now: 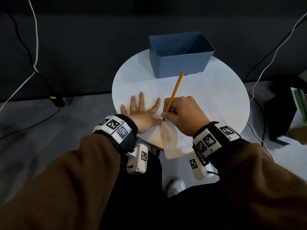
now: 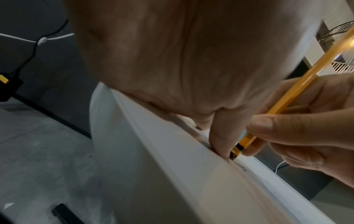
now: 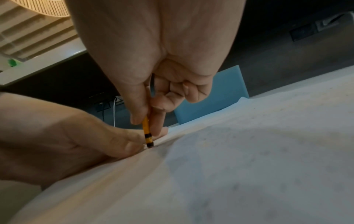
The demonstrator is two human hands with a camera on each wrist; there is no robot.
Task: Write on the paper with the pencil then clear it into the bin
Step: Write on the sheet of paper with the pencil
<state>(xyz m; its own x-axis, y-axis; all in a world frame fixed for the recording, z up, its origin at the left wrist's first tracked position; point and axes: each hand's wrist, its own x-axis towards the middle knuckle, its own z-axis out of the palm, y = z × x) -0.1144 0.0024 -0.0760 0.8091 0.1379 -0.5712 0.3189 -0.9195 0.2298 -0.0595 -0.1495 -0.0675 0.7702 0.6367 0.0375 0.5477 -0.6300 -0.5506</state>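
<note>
We are in the writing step. Our right hand point(image 1: 184, 113) grips the pencil point(image 1: 174, 92), its lower end touching the paper point(image 1: 196, 90) on the counter point(image 1: 126, 77), while our left hand point(image 1: 142, 112) lies flat with spread fingers, pressing the sheet down. Any marks are too faint to judge. The bin point(image 1: 179, 63) seems empty; clearing is not yet done.

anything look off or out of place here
Yes: the yellow pencil in the right hand looks upside down, its black-banded end on the white paper sheet and its other end up. The paper also overhangs the round white table at the near edge.
</note>
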